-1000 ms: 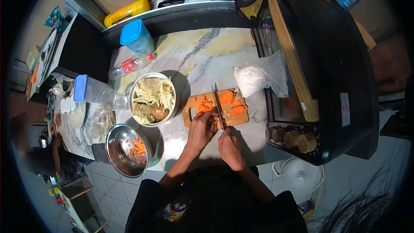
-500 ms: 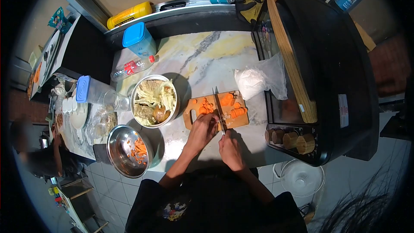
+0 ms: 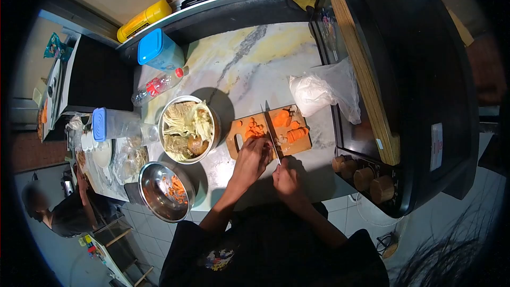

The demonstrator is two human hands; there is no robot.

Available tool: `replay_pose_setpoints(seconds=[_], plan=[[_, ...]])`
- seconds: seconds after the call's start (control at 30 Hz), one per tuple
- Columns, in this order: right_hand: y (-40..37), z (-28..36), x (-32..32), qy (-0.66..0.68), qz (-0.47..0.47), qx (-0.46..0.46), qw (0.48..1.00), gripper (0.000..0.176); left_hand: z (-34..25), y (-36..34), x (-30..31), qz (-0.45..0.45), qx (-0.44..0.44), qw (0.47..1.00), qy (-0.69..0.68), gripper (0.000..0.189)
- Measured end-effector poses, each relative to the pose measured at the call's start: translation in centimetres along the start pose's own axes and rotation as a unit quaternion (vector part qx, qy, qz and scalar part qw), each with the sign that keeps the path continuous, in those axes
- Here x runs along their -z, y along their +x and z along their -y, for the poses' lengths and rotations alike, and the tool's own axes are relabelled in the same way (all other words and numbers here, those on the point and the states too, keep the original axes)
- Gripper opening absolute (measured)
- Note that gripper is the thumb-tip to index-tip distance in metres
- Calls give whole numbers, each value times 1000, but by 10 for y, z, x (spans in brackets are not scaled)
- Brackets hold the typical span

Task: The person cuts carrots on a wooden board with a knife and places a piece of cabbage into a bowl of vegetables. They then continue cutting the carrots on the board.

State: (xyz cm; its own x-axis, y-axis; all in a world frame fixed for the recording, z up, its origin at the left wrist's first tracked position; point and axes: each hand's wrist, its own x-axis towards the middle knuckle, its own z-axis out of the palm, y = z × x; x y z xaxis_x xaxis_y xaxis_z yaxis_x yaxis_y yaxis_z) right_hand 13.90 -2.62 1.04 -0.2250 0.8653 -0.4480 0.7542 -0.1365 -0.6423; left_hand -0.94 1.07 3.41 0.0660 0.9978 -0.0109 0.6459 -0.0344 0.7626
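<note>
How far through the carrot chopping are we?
Done: a pile of carrot slices lies on the cutting board. In hand: the right hand holds the knife on the board, left hand beside the blade. Remaining: larger carrot chunks right of the blade, uncut.

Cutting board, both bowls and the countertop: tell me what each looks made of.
Cutting board: wood, likely, matte tan with a handle hole. Cabbage bowl and carrot-scrap bowl: metal, probably stainless steel, shiny grey with reflections. Countertop: polished stone or a marble-look laminate, white with grey and yellow veins; which, I cannot tell.
</note>
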Motion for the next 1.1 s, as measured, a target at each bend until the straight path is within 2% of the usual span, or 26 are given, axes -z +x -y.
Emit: replay_pose_setpoints(seconds=[0.17,0.27,0.47,0.53,0.67,0.83,1.1], plan=[[0,2,2,9,3,-10,1000,29,-3,1,1,19,-6,1000,18,29],[0,6,1,2,-5,-12,1000,26,-5,-3,-2,-18,-32,999,27,25],[-1,11,3,1,-24,0,1000,25,1,-9,-10,-35,-31,998,37,28],[-1,9,3,44,-34,28,998,24,3,-10,-8,-6,-12,999,30,35],[-2,4,-3,14,-61,47,997,21,4,-12,-8,-11,-24,999,23,37],[-3,3,-2,1,-57,48,997,27,4,-16,-9,-24,-25,999,30,41],[-4,8,2,-18,-75,61,995,32,-3,-20,-3,-56,-31,998,19,32]])
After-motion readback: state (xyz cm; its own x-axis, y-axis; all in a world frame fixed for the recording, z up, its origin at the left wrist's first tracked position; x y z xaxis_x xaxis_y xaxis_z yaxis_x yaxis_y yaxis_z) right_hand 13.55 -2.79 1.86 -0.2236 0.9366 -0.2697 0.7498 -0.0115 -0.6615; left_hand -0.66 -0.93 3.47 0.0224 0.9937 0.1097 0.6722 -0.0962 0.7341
